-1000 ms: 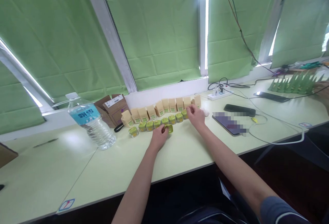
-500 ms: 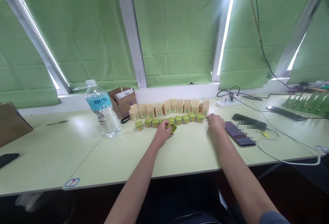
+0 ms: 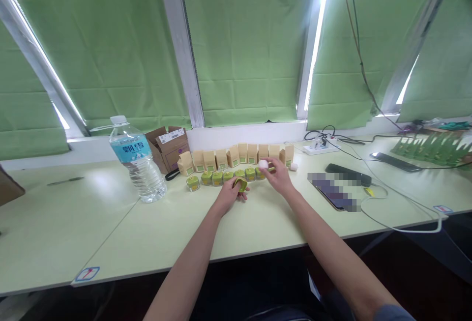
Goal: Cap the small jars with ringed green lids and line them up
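My left hand (image 3: 226, 198) is closed on a small green square lid (image 3: 241, 184), tilted so that its hollow inside faces me. Just up and to the right, my right hand (image 3: 281, 178) pinches a small round white piece (image 3: 263, 164), held apart from the lid. Behind both hands runs a row of small clear jars (image 3: 192, 184) with green lids; my hands hide part of it. Small brown paper bags (image 3: 242, 153) with green labels stand in a line behind the jars. A second white piece (image 3: 293, 166) lies at the right end of the row.
A large water bottle (image 3: 142, 163) and an open cardboard box (image 3: 170, 150) stand to the left. On the right lie a phone (image 3: 324, 188), a black power bank (image 3: 337, 172), a white cable (image 3: 405, 231) and a power strip (image 3: 320, 147). A pen (image 3: 65, 181) rests far left.
My right hand has moved left from the row's right end, bringing a white piece towards the lid. My left hand still holds the lid, now turned more towards me. The view has shifted slightly right.
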A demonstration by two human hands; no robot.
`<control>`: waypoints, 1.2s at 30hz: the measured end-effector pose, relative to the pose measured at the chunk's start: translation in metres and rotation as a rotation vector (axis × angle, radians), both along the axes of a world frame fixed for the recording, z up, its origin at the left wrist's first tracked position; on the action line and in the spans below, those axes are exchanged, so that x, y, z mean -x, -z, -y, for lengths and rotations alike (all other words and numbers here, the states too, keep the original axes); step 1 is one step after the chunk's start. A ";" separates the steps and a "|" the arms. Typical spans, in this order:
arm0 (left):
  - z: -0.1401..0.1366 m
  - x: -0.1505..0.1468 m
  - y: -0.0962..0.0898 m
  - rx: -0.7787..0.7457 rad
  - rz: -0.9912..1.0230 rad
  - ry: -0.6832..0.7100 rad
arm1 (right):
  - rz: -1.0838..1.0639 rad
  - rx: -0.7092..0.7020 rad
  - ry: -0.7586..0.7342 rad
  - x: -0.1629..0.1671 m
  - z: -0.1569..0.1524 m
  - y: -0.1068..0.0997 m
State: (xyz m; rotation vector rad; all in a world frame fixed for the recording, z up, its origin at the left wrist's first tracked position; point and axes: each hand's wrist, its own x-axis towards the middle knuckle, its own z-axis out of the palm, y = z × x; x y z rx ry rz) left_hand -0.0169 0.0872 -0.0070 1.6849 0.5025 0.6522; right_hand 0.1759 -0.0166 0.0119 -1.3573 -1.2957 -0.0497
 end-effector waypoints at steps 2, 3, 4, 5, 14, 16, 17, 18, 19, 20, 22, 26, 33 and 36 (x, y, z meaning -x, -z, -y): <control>-0.001 -0.001 0.001 0.003 0.019 -0.015 | 0.035 0.037 -0.123 0.021 -0.003 0.002; -0.001 -0.001 0.001 0.008 0.033 -0.022 | 0.057 0.049 -0.161 0.029 -0.004 0.003; -0.002 -0.002 0.001 0.011 0.052 -0.028 | 0.081 0.064 -0.195 0.035 -0.005 0.005; -0.003 -0.002 0.001 0.012 0.069 -0.034 | 0.104 0.079 -0.219 0.040 -0.005 0.006; -0.004 -0.001 -0.003 -0.013 0.105 -0.081 | 0.067 0.219 -0.338 0.039 -0.001 0.006; -0.003 0.000 -0.003 -0.006 0.117 -0.095 | 0.077 0.258 -0.375 0.041 -0.002 0.006; -0.002 0.000 -0.003 -0.001 0.119 -0.095 | 0.084 0.279 -0.393 0.041 -0.002 0.006; -0.001 0.000 -0.003 0.007 0.119 -0.090 | 0.093 0.300 -0.406 0.042 -0.002 0.007; -0.001 0.000 -0.003 0.018 0.116 -0.080 | 0.102 0.318 -0.414 0.042 -0.003 0.007; 0.000 0.000 -0.003 0.030 0.110 -0.069 | 0.110 0.333 -0.417 0.043 -0.003 0.007; 0.002 0.000 -0.004 0.059 0.087 -0.044 | 0.123 0.353 -0.413 0.042 -0.003 0.007; 0.003 0.001 -0.008 0.157 0.045 0.016 | 0.130 0.358 -0.362 0.040 -0.003 0.008; 0.006 0.003 -0.010 0.246 0.149 0.097 | 0.124 0.345 -0.256 0.037 -0.004 0.009; 0.008 0.003 -0.009 0.165 0.092 0.084 | 0.079 0.321 -0.230 0.036 -0.003 0.008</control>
